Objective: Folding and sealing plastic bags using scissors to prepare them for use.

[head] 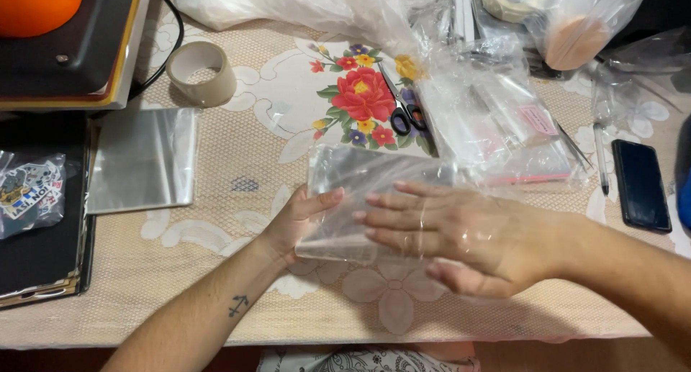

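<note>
1. Clear plastic bag: lies at the middle of the table, nearer its front edge, on the lace cloth with a printed flower. It looks empty, though the film is too glossy to be sure.
2. Left hand: at the bag's left edge, thumb on top and fingers apparently under the film, pinching it.
3. Right hand: flat, fingers extended and slightly spread, seemingly inside the bag, since film glints over its back; it grips nothing.
4. Orientation: the bag's long axis runs roughly from the front edge toward the back edge, tilted a little; the opening appears to face the right side.
5. Handling note, as a judgement: keep the left pinch firm near the edge and the right palm flat, so the thin film spreads without creasing.
6. Nearby: a tape roll toward the back left; a flat stack of clear sleeves at left; scissors behind the bag; a heap of plastic packets at back right; a pen and a dark phone by the right edge.
</note>
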